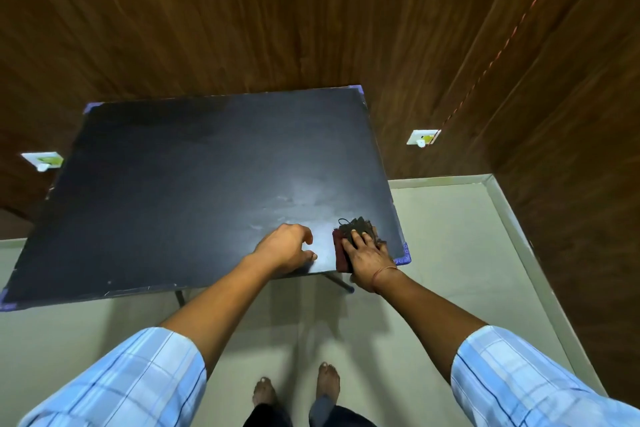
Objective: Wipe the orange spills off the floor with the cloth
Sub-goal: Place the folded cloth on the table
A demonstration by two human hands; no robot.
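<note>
A dark maroon and black cloth [342,253] lies bunched at the near right corner of a black table [173,191]. My right hand [367,256] lies flat on the cloth with straight fingers pressing it to the tabletop. My left hand [287,248] rests on the table's near edge just left of the cloth, its fingers loosely curled and holding nothing. No orange spill shows on the grey floor [450,253] in this view.
Pale smear marks [304,198] cover the tabletop beyond my hands. The table's leg [337,281] slants down under the near edge. Wood-panelled walls with two white sockets [422,137] [43,160] close the corner. My bare feet [294,388] stand on the floor below.
</note>
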